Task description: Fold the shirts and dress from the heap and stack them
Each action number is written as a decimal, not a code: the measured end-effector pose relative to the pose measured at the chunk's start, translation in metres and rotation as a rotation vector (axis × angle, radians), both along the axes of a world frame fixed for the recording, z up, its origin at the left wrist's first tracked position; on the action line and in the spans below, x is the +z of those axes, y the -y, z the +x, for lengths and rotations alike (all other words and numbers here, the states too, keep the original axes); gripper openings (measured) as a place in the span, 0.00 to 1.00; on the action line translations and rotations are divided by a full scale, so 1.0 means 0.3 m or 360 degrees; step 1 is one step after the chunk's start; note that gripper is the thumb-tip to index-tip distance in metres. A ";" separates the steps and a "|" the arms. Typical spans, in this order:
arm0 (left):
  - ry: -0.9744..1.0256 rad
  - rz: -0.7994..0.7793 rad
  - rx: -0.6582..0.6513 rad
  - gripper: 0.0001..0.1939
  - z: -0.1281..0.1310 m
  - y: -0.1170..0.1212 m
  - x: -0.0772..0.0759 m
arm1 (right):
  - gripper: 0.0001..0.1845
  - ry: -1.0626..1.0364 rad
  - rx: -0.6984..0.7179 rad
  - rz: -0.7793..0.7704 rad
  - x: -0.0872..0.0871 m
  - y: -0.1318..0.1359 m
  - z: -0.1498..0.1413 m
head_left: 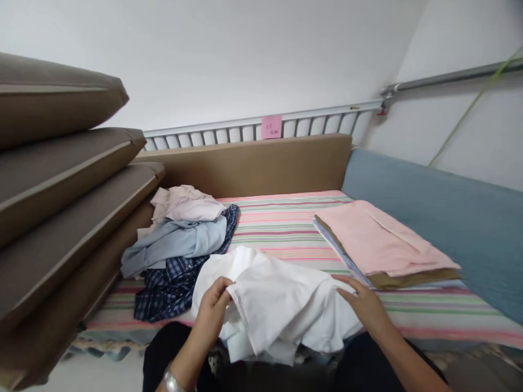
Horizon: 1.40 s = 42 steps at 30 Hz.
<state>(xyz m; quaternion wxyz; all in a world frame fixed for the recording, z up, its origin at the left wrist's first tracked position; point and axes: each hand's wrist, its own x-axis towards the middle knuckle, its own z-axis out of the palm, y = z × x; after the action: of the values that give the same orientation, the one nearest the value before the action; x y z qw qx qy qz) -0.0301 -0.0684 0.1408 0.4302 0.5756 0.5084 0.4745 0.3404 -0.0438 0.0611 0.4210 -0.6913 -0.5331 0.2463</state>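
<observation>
A white garment (281,294), rumpled and partly unfolded, lies before me at the bed's front edge, its lower part hanging towards my lap. My left hand (213,306) pinches its edge on the left between thumb and fingers. At the right end, my right hand (365,306) has its thumb and fingers on the cloth's edge. Left of the garment is a loose heap with a dark blue checked shirt (163,288), a light blue garment (192,238) and a pale pink garment (194,208). A flat stack topped by a folded pink garment (379,239) lies to the right.
Brown cushions (69,179) are piled high on the left. A brown padded board (253,166) stands along the back, before a radiator (229,133) with a pink note (272,126). Blue padding (433,218) lines the right side. Striped cloth (278,220) covers the bed.
</observation>
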 end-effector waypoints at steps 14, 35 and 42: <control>-0.0558 0.0992 0.0168 0.27 0.155 -0.623 0.245 | 0.25 0.0010 -0.0120 0.0094 -0.061 -0.227 -0.044; 0.1009 -0.1158 0.0956 0.18 -0.118 0.070 -0.553 | 0.23 -0.1511 -0.0187 -0.0733 -0.193 0.222 -0.218; 0.0960 -0.1202 0.0718 0.27 -0.139 0.135 -0.486 | 0.21 -0.1469 -0.0134 -0.0510 -0.101 0.190 -0.246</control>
<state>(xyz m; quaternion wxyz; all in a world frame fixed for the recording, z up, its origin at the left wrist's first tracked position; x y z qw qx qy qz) -0.0718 -0.1089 -0.0050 0.6216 0.0951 0.6088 0.4836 0.2665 -0.1007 0.0307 0.5112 -0.5871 -0.2177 0.5887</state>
